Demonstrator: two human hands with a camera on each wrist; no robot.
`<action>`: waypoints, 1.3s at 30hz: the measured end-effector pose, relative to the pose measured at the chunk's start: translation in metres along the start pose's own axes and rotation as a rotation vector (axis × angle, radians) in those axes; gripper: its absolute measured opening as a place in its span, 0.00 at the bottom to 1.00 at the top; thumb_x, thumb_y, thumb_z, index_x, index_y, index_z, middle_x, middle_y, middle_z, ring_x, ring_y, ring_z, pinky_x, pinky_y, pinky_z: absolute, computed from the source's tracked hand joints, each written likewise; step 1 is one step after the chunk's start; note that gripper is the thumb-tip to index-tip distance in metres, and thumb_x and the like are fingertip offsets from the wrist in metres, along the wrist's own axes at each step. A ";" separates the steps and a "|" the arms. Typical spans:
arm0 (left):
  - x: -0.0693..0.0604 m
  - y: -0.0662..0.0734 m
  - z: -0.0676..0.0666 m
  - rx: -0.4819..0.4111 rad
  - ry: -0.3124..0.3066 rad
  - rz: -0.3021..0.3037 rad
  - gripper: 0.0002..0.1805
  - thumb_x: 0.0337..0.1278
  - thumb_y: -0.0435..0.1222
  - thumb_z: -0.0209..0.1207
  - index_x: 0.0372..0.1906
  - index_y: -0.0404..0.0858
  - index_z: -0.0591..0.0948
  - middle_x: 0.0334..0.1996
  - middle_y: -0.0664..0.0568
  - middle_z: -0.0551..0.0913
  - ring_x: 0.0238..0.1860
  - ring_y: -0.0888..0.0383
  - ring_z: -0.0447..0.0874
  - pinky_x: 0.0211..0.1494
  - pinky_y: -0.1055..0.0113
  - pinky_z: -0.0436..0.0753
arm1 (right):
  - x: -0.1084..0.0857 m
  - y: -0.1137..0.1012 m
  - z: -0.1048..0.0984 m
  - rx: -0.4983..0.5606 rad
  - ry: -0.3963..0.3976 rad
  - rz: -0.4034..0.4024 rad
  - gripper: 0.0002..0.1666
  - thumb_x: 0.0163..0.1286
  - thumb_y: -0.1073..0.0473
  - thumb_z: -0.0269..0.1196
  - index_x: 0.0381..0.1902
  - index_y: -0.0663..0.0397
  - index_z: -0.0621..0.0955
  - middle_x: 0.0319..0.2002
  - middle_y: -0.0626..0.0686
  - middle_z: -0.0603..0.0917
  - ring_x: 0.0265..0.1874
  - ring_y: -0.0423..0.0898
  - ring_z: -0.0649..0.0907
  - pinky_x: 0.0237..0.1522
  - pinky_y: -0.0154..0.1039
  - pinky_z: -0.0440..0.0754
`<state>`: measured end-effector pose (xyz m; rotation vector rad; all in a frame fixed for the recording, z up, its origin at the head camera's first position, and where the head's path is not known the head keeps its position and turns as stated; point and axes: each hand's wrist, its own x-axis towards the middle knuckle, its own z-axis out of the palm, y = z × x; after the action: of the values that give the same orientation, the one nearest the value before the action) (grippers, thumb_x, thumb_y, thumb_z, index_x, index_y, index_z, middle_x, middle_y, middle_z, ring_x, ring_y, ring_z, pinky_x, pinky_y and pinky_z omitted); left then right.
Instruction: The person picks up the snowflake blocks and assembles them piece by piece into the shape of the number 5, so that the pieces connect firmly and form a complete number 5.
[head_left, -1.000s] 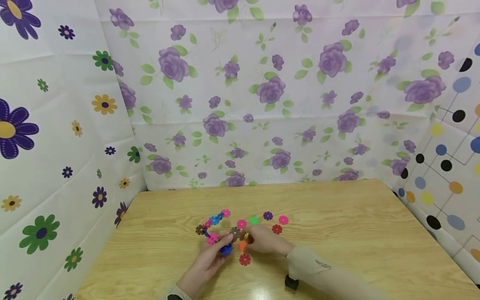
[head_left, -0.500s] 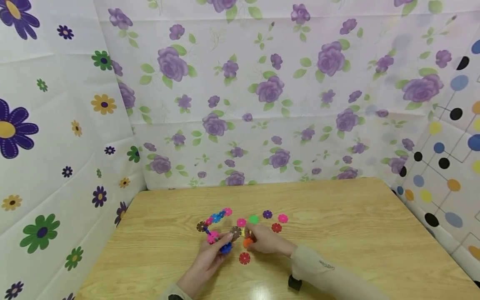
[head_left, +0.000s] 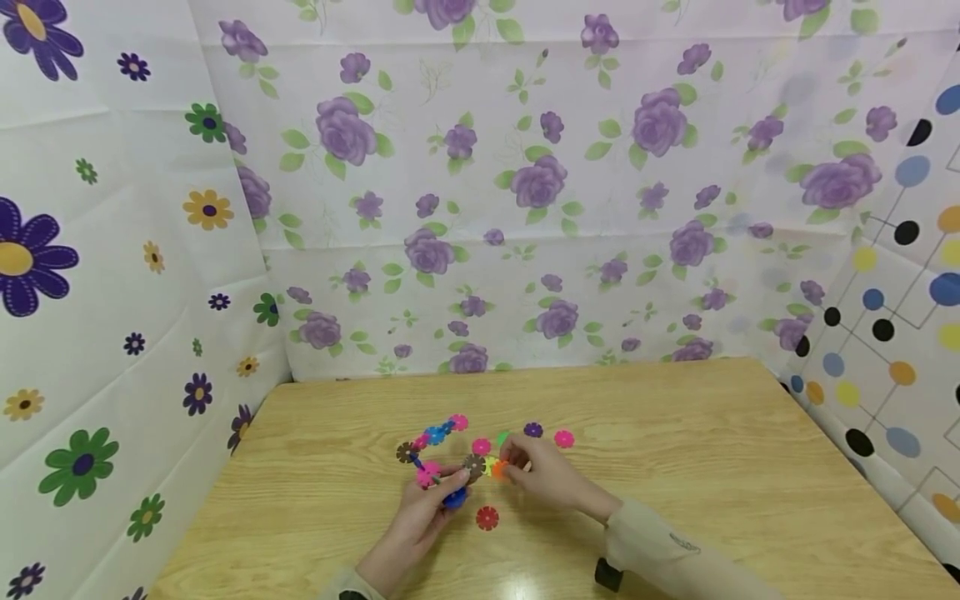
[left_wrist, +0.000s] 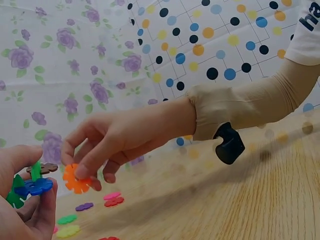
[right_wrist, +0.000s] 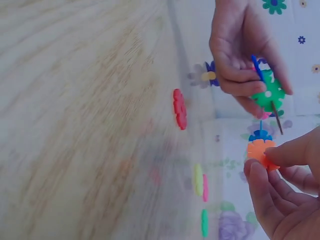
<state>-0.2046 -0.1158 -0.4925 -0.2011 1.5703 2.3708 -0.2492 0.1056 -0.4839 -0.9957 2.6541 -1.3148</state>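
Note:
My left hand point(head_left: 420, 512) holds a linked chain of flower-shaped plastic discs. Its fingers and thumb grip the end where a blue disc point(head_left: 454, 498), a green disc point(right_wrist: 270, 92) and a brown disc point(head_left: 474, 464) join. From there the chain curves away past a pink disc point(head_left: 428, 474) and another brown disc point(head_left: 407, 452) to a pink disc point(head_left: 459, 422) at its far end. My right hand point(head_left: 551, 475) pinches an orange flower disc point(left_wrist: 75, 179) between thumb and fingers. In the left wrist view, the orange disc is apart from the chain.
Loose flower discs lie on the wooden table point(head_left: 675, 433): red point(head_left: 487, 518) nearest me, yellow point(head_left: 489, 467), pink point(head_left: 482, 447), green point(head_left: 503, 437), purple point(head_left: 533, 430) and another pink point(head_left: 564, 438) farther back. A second red disc point(left_wrist: 114, 201) shows in the left wrist view. Patterned cloths surround the table.
My right hand has lifted the orange disc from near the red one and moved it away from me and slightly right. The farther red disc is now hidden in the head view. The left hand barely moves.

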 end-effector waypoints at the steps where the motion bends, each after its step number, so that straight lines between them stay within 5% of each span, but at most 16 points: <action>1: 0.000 0.000 0.000 0.006 -0.001 0.000 0.22 0.59 0.37 0.64 0.56 0.32 0.76 0.42 0.52 0.84 0.41 0.61 0.85 0.48 0.71 0.83 | -0.001 -0.001 -0.001 0.002 0.013 -0.007 0.04 0.67 0.66 0.62 0.37 0.52 0.78 0.30 0.46 0.82 0.28 0.35 0.79 0.32 0.30 0.81; 8: 0.001 -0.004 0.002 0.016 -0.011 -0.010 0.31 0.58 0.37 0.65 0.66 0.33 0.70 0.43 0.52 0.85 0.41 0.61 0.85 0.49 0.71 0.83 | -0.003 -0.008 -0.002 0.000 0.072 -0.055 0.04 0.67 0.65 0.63 0.37 0.52 0.78 0.32 0.47 0.83 0.31 0.35 0.81 0.35 0.33 0.83; 24: 0.000 -0.005 0.005 -0.001 -0.033 -0.024 0.20 0.59 0.36 0.64 0.57 0.37 0.79 0.43 0.52 0.84 0.40 0.62 0.84 0.47 0.71 0.83 | -0.006 -0.013 0.001 -0.022 0.163 -0.140 0.03 0.65 0.63 0.65 0.32 0.50 0.81 0.28 0.45 0.84 0.26 0.32 0.80 0.26 0.28 0.81; 33: -0.004 -0.002 0.009 0.007 -0.109 0.001 0.14 0.59 0.33 0.63 0.49 0.34 0.81 0.41 0.54 0.85 0.39 0.62 0.85 0.49 0.70 0.83 | -0.011 -0.012 0.006 0.006 0.188 -0.237 0.10 0.62 0.69 0.66 0.28 0.50 0.77 0.27 0.48 0.83 0.25 0.43 0.84 0.28 0.26 0.81; 39: -0.004 0.001 0.008 0.035 -0.129 -0.010 0.15 0.59 0.33 0.63 0.50 0.32 0.80 0.41 0.53 0.85 0.38 0.63 0.85 0.49 0.71 0.83 | -0.013 -0.012 0.009 0.028 0.224 -0.259 0.12 0.61 0.71 0.66 0.27 0.50 0.76 0.28 0.49 0.83 0.26 0.35 0.82 0.27 0.27 0.82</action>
<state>-0.2012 -0.1091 -0.4869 -0.0471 1.5462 2.2976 -0.2297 0.1013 -0.4838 -1.2969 2.7257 -1.5968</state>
